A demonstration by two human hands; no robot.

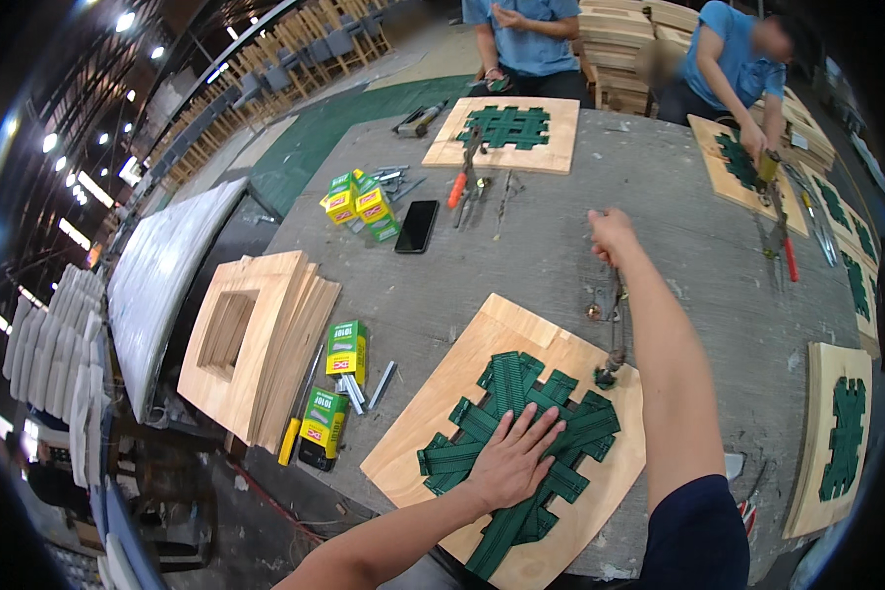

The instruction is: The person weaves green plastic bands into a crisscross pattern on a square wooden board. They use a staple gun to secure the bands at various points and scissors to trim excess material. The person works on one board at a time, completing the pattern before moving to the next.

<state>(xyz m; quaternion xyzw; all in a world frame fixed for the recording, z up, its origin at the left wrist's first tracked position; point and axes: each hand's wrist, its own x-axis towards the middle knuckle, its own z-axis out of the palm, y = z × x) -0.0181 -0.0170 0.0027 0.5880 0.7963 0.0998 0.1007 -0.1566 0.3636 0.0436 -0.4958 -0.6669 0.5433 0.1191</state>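
A curved plywood panel [433, 433] lies on the grey table [551, 256] in front of me, with green woven webbing straps [551, 403] laid across it. My left hand [514, 457] presses flat on the webbing, fingers spread. My right hand [610, 236] is raised over the table and grips the handle end of a long metal webbing stretcher tool [615, 339]. The tool's lower end meets a strap at the panel's far right edge.
A stack of plywood frames [256, 339] stands at the left, with staple boxes [344, 354] and loose staple strips beside it. More staple boxes [359, 202], a black phone [416, 226] and red-handled pliers [459, 187] lie farther off. Two people in blue shirts work on similar webbed panels [506, 133] across the table.
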